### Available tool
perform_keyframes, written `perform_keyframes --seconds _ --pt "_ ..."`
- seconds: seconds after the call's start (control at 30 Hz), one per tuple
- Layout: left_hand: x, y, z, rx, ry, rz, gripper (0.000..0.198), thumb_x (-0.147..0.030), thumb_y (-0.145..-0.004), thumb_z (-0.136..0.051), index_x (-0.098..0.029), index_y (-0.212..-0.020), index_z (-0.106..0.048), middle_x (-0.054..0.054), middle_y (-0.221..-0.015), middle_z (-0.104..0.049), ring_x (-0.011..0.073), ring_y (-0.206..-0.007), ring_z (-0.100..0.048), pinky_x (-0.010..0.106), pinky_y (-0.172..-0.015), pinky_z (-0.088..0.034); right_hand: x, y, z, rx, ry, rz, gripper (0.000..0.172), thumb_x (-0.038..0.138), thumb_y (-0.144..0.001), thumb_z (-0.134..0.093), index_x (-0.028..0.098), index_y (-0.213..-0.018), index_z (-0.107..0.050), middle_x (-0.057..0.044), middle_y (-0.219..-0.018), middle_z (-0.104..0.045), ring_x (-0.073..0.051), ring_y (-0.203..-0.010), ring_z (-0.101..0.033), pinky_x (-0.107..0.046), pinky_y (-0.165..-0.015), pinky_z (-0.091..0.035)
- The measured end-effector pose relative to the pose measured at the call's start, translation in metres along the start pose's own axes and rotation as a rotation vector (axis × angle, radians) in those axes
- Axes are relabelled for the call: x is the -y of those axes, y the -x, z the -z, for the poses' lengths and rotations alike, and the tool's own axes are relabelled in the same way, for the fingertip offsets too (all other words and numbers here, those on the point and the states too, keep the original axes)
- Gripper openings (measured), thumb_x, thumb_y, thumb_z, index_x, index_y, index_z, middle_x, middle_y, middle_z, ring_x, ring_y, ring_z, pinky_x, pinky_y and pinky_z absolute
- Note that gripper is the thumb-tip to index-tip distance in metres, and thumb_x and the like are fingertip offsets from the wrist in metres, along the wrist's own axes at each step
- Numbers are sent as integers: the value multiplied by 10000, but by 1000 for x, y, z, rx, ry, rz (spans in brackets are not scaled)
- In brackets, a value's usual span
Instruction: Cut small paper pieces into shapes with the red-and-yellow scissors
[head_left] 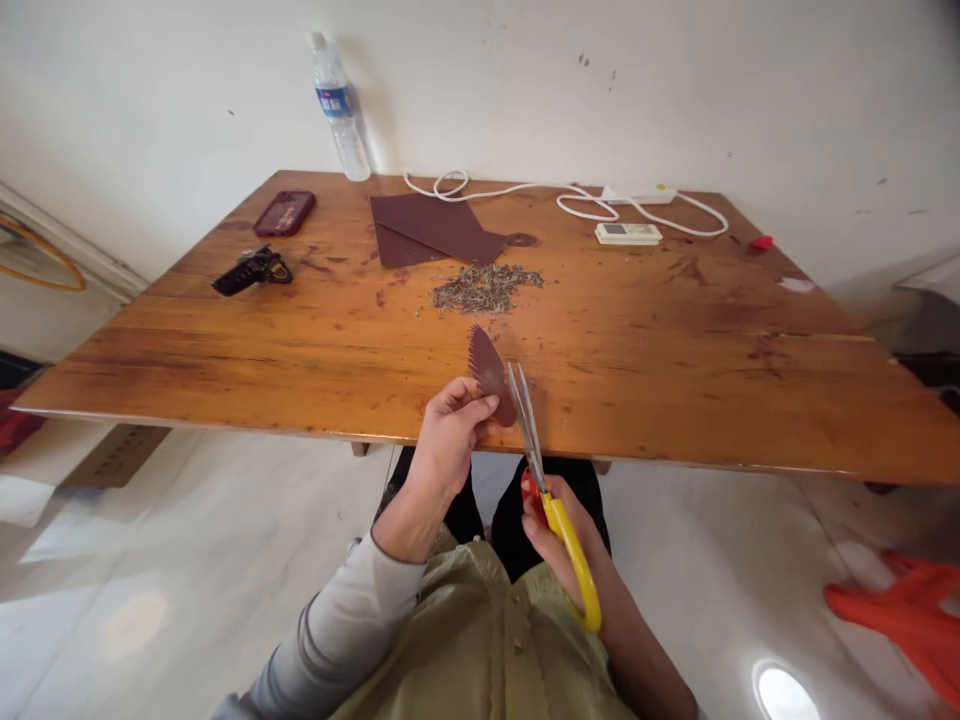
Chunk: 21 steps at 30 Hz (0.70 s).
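Between the thumb and fingers of my left hand (448, 430) is a dark maroon leaf-shaped piece (491, 370), of paper or thin sheet. Fine teeth run along its left edge, while its right edge looks smooth. My right hand (559, 535) grips a pair of scissors (559, 515) with yellow and red handles. The blades point up and stand slightly apart, just right of the maroon piece. Beyond my hands, a heap of thin shredded clippings (487, 289) lies on the wooden table (337, 350). Maroon sheets (435, 228) overlap behind the heap.
A plastic bottle (341, 115) stands at the back by the wall. On the left lie a maroon phone case (285, 213) and a black hair clip-like object (253, 271). A white cable with a power strip (637, 194) and a white remote (628, 234) are at the back right.
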<state>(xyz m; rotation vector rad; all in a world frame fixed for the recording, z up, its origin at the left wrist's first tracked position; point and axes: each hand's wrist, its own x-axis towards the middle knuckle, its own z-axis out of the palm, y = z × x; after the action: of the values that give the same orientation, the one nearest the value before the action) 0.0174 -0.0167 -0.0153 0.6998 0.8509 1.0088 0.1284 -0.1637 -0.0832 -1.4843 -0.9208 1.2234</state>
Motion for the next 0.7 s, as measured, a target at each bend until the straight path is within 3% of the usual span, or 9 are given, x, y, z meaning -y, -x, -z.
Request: perform_keyframes --seconds 0.17,0.4,0.53,0.7 --pt "2 -1 2 12 27 17 352 -233 -555 -874 -187 -679 -548 -76 -623 -546 69 -506 -556 215 -539 -547 2 -1 4 -59 58 29 271 246 -893 -663 248 -1152 -584 8 -855 -578 -180 -730 -534 -312 -681 -479" --pt "1 -3 4 40 57 12 326 -203 -532 -862 -182 -654 -560 -62 -584 -574 79 -524 -562 200 -518 -509 2 -2 5 -89 76 13 327 504 -919 -666 225 -1063 -572 31 -718 -590 -159 -586 -543 -287 -543 -431" --pt "0 -3 4 33 67 32 283 -193 -521 -862 -169 -670 -623 -44 -621 -623 98 -563 -601 244 -574 -556 -3 -3 -2 6 -154 -32 452 654 -900 -644 217 -1005 -590 56 -604 -528 -135 -489 -469 -272 -480 -369" --pt "1 -3 4 -2 147 37 309 -176 -492 -895 -162 -679 -650 -34 -650 -661 106 -614 -637 277 -667 -597 4 -4 -17 59 -387 -43 528 744 -863 -651 219 -865 -593 34 -608 -543 -138 -524 -473 -278 -517 -407"
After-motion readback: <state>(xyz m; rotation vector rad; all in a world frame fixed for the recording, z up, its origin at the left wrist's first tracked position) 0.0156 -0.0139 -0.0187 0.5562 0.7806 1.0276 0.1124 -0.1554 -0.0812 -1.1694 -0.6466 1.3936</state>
